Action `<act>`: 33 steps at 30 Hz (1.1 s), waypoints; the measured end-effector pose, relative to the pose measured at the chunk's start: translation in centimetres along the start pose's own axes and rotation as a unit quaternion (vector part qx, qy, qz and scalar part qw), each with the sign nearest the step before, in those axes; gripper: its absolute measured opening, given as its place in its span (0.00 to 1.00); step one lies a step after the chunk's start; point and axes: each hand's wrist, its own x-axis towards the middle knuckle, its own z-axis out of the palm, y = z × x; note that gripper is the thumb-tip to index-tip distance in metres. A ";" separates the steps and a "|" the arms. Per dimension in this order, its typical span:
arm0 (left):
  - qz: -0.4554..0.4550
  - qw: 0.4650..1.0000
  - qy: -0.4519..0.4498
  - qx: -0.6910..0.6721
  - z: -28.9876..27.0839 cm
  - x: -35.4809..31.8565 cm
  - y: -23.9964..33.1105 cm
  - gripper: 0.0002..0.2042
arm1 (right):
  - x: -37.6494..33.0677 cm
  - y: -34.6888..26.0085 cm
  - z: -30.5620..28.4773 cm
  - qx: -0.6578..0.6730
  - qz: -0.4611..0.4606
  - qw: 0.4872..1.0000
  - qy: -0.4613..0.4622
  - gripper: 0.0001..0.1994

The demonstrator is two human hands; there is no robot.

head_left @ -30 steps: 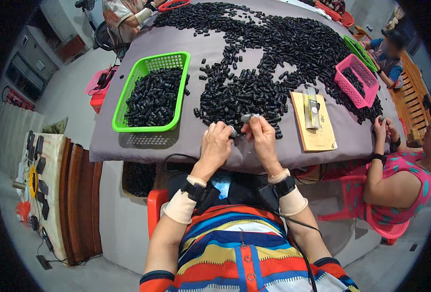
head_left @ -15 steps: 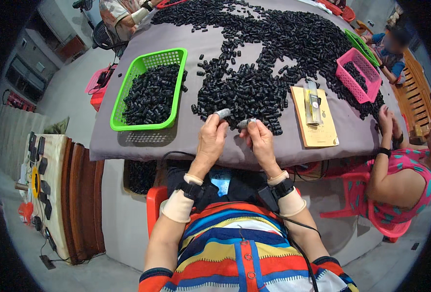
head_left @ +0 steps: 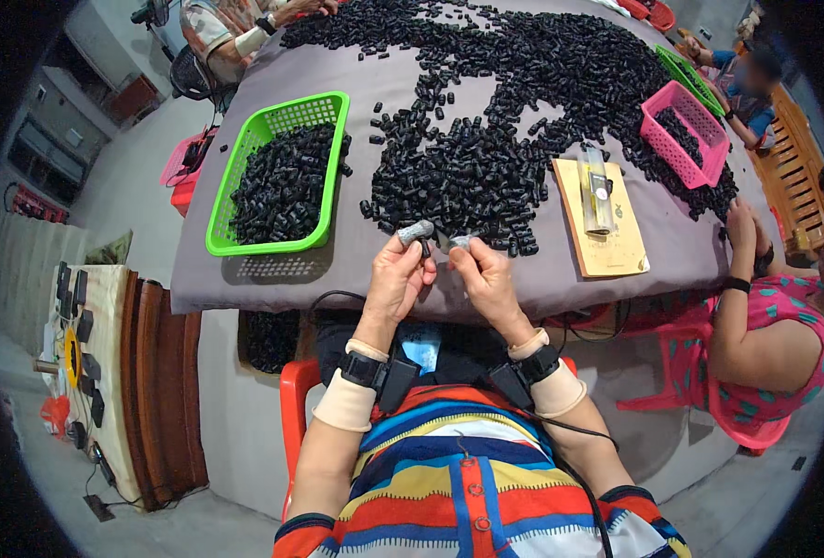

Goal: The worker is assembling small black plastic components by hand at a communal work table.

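My left hand point(head_left: 396, 282) is just over the near edge of the table, its fingers pinched round a small black cylindrical piece point(head_left: 425, 249). Grey wrapping covers its index fingertip. Close by on the right, my right hand point(head_left: 485, 279) is closed too, with similar grey wrapping at the fingertip. Something thin and dark shows between the hands; what the right fingers grip is too small to make out. Right behind my hands lies a heap of small black cylindrical pieces point(head_left: 458, 181). A green basket point(head_left: 215, 200) to the left is filled with like pieces.
A yellowish pad point(head_left: 607, 253) bearing a clear case point(head_left: 596, 195) lies to the right on the grey-covered table point(head_left: 389, 84). Farther right are a pink basket point(head_left: 686, 102) and a green one point(head_left: 684, 70). Other people sit at the right side and far left.
My left hand has moved slightly left and down and turned, showing a black piece in its fingers. My right hand has shifted slightly left and down. The far-left person's hand reaches farther over the table.
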 end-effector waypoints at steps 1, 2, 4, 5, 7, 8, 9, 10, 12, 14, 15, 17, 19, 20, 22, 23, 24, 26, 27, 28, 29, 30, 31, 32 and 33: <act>-0.004 1.000 -0.010 -0.008 -0.1 -0.1 0.0 0.11 | -0.1 -0.1 0.1 -0.044 -0.018 0.999 -0.003 0.11; -0.007 1.000 -0.021 -0.016 -0.3 -0.2 0.1 0.12 | -0.2 -0.2 0.2 -0.087 -0.036 0.996 -0.006 0.10; -0.008 1.000 -0.024 -0.015 -0.4 -0.2 0.0 0.12 | -0.1 -0.1 0.3 -0.118 -0.059 0.991 -0.010 0.08; -0.008 0.999 -0.027 -0.014 -0.5 -0.3 0.0 0.13 | -0.1 -0.3 0.3 -0.122 -0.076 0.990 -0.012 0.08; -0.015 1.000 -0.002 -0.013 0.2 -0.4 0.2 0.12 | -0.2 -0.5 0.4 -0.127 -0.091 0.988 -0.012 0.07; -0.020 0.999 0.023 -0.012 0.4 -0.5 0.2 0.11 | -0.2 -0.5 0.4 -0.133 -0.096 0.986 -0.012 0.07; -0.021 0.999 0.023 -0.012 0.3 -0.5 0.2 0.11 | -0.3 -0.5 0.4 -0.139 -0.101 0.985 -0.013 0.07; -0.020 0.999 0.017 -0.017 0.2 -0.5 0.2 0.11 | -0.2 -0.4 0.5 -0.139 -0.100 0.985 -0.013 0.07; -0.020 0.999 0.011 -0.023 0.0 -0.6 0.3 0.11 | -0.2 -0.1 0.7 -0.139 -0.123 0.982 -0.014 0.08; -0.024 0.999 -0.002 -0.022 -0.1 -0.7 0.3 0.11 | -0.2 0.0 0.8 -0.149 -0.127 0.981 -0.012 0.08; -0.024 0.999 -0.002 -0.023 0.0 -0.7 0.3 0.11 | -0.2 0.0 0.7 -0.159 -0.131 0.979 -0.011 0.08; -0.026 0.999 -0.003 -0.019 0.0 -0.7 0.3 0.11 | -0.2 0.0 0.7 -0.156 -0.130 0.979 -0.010 0.08; -0.030 0.999 -0.007 -0.020 -0.2 -0.7 0.3 0.11 | -0.2 0.1 0.8 -0.152 -0.129 0.980 -0.010 0.09; -0.033 0.999 -0.011 -0.021 -0.3 -0.7 0.3 0.11 | -0.2 0.2 0.8 -0.149 -0.127 0.981 -0.011 0.09; -0.035 0.999 -0.006 -0.021 -0.4 -0.7 0.3 0.11 | -0.2 -0.1 0.8 -0.146 -0.124 0.981 -0.013 0.08; -0.037 0.999 -0.001 -0.021 -0.5 -0.7 0.2 0.11 | -0.2 -0.4 0.8 -0.147 -0.125 0.981 -0.012 0.09; -0.037 0.999 -0.001 -0.021 -0.6 -0.6 0.2 0.11 | -0.2 -0.7 0.8 -0.148 -0.126 0.981 -0.011 0.09; -0.032 0.998 -0.034 -0.033 -0.8 -0.6 0.2 0.12 | -0.2 -0.6 0.9 -0.153 -0.128 0.980 -0.008 0.09; -0.033 0.998 -0.034 -0.033 -0.8 -0.6 0.3 0.12 | -0.2 -0.6 0.9 -0.158 -0.131 0.979 -0.005 0.09; -0.036 0.998 -0.036 -0.037 -0.7 -0.7 0.3 0.12 | -0.2 -0.5 0.8 -0.158 -0.131 0.979 -0.005 0.09; -0.039 0.998 -0.037 -0.041 -0.7 -0.7 0.3 0.12 | -0.2 -0.4 0.8 -0.167 -0.132 0.977 -0.007 0.09; -0.040 0.998 -0.038 -0.041 -0.5 -0.8 0.4 0.12 | -0.1 -0.3 0.8 -0.177 -0.133 0.975 -0.008 0.09; -0.044 0.998 -0.028 -0.040 -0.3 -0.8 0.4 0.11 | -0.1 -0.2 0.8 -0.177 -0.132 0.975 -0.008 0.09; -0.049 0.998 -0.019 -0.038 -0.2 -0.8 0.5 0.11 | -0.2 0.0 0.8 -0.173 -0.130 0.976 -0.010 0.09; -0.048 0.998 -0.019 -0.038 -0.3 -0.9 0.5 0.11 | -0.2 0.0 0.8 -0.168 -0.127 0.977 -0.014 0.09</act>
